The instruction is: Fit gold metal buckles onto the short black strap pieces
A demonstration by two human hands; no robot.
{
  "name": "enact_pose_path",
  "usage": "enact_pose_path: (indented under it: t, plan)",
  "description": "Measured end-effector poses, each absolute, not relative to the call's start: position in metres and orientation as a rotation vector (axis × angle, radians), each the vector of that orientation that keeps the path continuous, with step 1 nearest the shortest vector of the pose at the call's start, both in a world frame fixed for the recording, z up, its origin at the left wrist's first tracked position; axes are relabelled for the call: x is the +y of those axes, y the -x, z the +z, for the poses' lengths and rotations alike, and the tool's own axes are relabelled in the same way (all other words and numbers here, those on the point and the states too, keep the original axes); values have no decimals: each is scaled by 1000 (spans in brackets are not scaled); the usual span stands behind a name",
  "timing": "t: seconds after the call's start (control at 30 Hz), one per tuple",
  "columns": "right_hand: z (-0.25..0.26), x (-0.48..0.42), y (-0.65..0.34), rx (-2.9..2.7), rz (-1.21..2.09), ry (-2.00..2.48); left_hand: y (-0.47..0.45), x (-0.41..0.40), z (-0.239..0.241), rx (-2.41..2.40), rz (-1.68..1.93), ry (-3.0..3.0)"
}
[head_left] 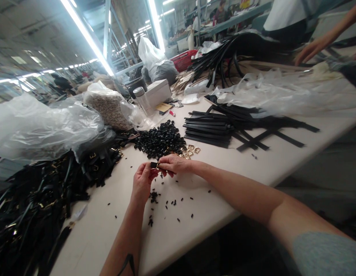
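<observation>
Both hands meet over the pale table around a short black strap (154, 165) with a small gold-coloured metal piece at its right end. My left hand (142, 178) pinches the strap from the left. My right hand (173, 164) has its fingers closed at the metal end; whether that piece is a buckle is too small to tell. Just beyond them lies a heap of small black loops (162, 140), with gold buckles (191, 150) at its right edge. Tiny black pieces (154, 196) are scattered on the table below my hands.
Black straps with buckles (51, 191) pile up on the left, beside plastic bags (48, 122). Flat black strips (208, 128) lie right of the loops. Behind stand a clear bottle (142, 99) and a white box (157, 92). Another person's hand (313, 48) reaches in at upper right.
</observation>
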State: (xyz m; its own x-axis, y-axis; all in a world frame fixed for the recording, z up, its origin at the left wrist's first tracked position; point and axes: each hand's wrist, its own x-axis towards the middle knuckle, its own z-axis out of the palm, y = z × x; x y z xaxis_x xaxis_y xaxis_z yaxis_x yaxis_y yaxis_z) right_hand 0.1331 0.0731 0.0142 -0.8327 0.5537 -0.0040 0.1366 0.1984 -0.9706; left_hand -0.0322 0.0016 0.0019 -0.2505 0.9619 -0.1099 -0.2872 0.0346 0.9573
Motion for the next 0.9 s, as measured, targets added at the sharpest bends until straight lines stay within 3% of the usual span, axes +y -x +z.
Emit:
enact_pose_path:
  t: [0.33, 0.53, 0.73, 0.9]
  plan:
    - [8, 74, -134, -2292, 1357, 577, 27, 3, 4, 1173, 1366, -854]
    - [13, 75, -137, -2312, 1400, 650, 36, 7, 7, 1163, 1504, -746]
    - [8, 75, -131, -2393, 1119, 663, 27, 9, -2, 1102, 1493, -594]
    - [9, 73, -133, -2370, 1259, 660, 26, 9, -1, 1078, 1402, -491]
